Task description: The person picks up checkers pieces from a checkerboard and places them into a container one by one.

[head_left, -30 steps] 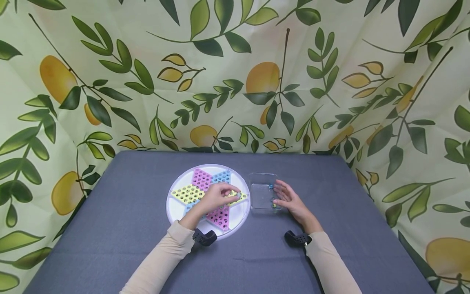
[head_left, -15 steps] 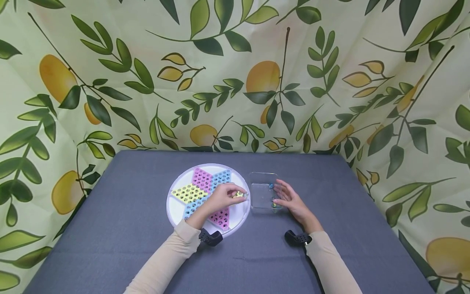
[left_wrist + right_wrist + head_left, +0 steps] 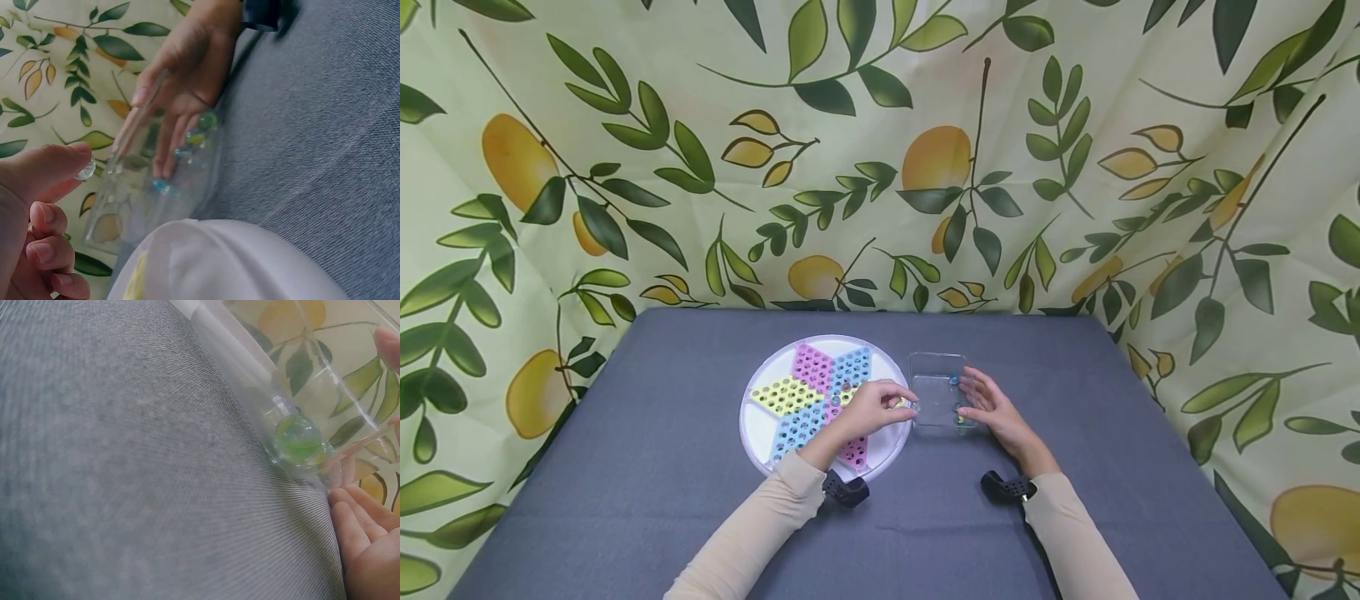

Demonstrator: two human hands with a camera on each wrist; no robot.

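Observation:
My left hand [image 3: 871, 410] pinches a clear glass marble [image 3: 87, 169] between thumb and index finger, at the right edge of a round white Chinese checkers board [image 3: 886, 447] and beside the clear plastic box [image 3: 937, 353]. The other left fingers are curled towards the palm. My right hand [image 3: 997, 410] rests against the right side of the box, its fingers fairly straight along the outside. Several marbles lie in the box, among them a green one [image 3: 299, 440] and a blue one [image 3: 161, 185]. The left hand hides part of the board's yellow and pink points.
Pink, yellow and blue star points [image 3: 786, 396] with holes cover the board, and a few marbles show near its centre. Grey cloth [image 3: 655, 433] covers the table. A leaf-and-fruit patterned curtain [image 3: 850, 225] hangs behind and at both sides.
My left hand has moved right across the board with the marble, from the yellow point to the edge beside the box. The right hand and the box have stayed in place.

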